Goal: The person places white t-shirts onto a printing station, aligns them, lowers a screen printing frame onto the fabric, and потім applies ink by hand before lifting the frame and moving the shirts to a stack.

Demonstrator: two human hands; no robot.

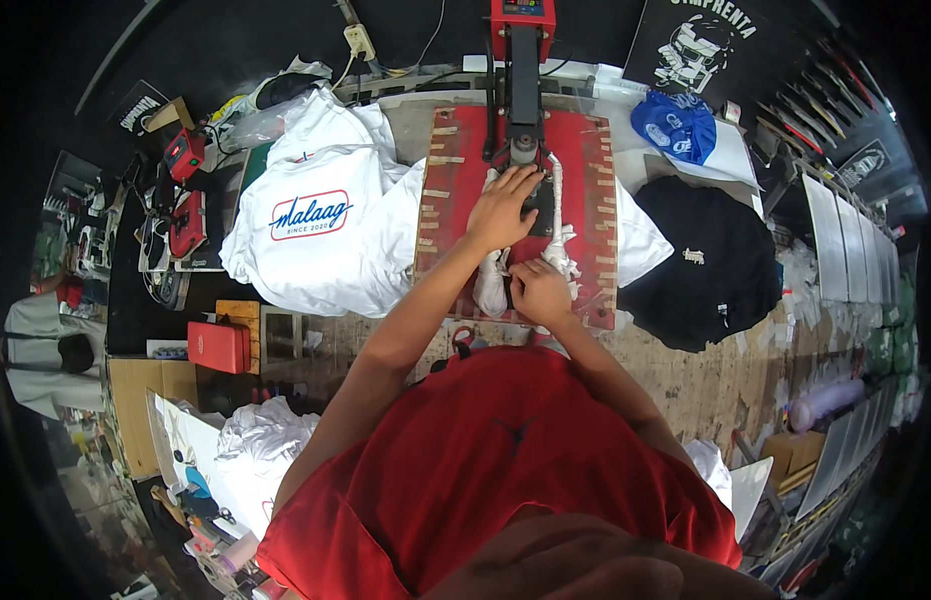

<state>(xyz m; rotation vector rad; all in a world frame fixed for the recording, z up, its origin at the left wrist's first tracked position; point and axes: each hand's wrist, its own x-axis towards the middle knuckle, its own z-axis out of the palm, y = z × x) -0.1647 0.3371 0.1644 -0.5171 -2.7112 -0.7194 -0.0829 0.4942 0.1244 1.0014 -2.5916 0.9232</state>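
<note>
A heat press with a red upper plate (585,215) is in front of me, its dark arm (524,85) rising at the back. White-wrapped handle bars (557,205) run toward me over the plate. My left hand (503,210) lies on the middle of the press by the post, fingers stretched out, partly over the left bar. Closer to me, my right hand (542,292) is closed with bent fingers beside the wrapped end of the right bar. What its fingers hold, if anything, is hidden. A bit of white fabric (640,245) sticks out from under the plate's right side.
White T-shirts (315,255) with a red and blue print are piled left of the press. A black garment (700,265) lies on the right, with a blue cap (673,127) behind it. Smaller red presses (188,225) and a red box (219,346) stand farther left.
</note>
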